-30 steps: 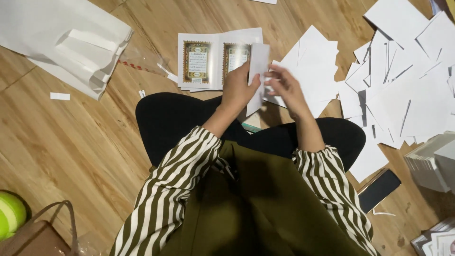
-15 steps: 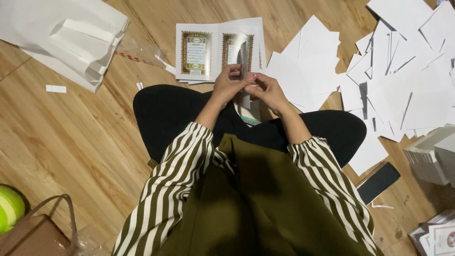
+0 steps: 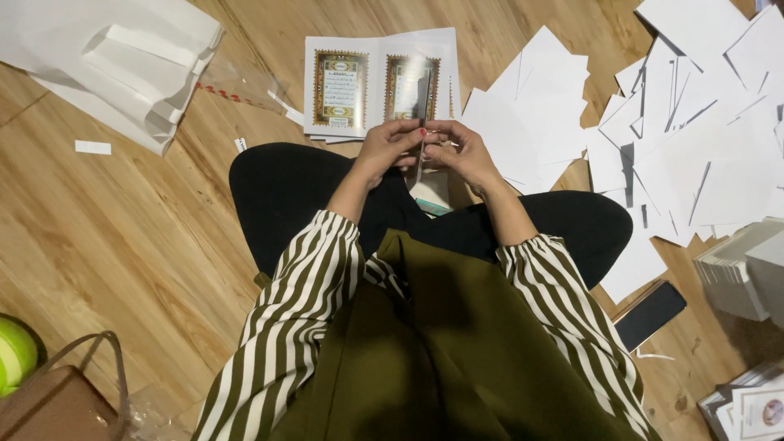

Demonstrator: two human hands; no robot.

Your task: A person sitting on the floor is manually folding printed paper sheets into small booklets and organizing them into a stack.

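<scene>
Left hand and right hand pinched a clear sleeve over the lap, mid-opening; next needed a card slipped in, I judged.

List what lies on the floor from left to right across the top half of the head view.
Folded white paper bags → small white paper strip → clear plastic sleeve → printed sheet with two ornate framed panels → left hand and right hand pinching a thin clear sleeve → scattered white cards.

Head camera – looking steeply down, close, apparently at floor.
</scene>
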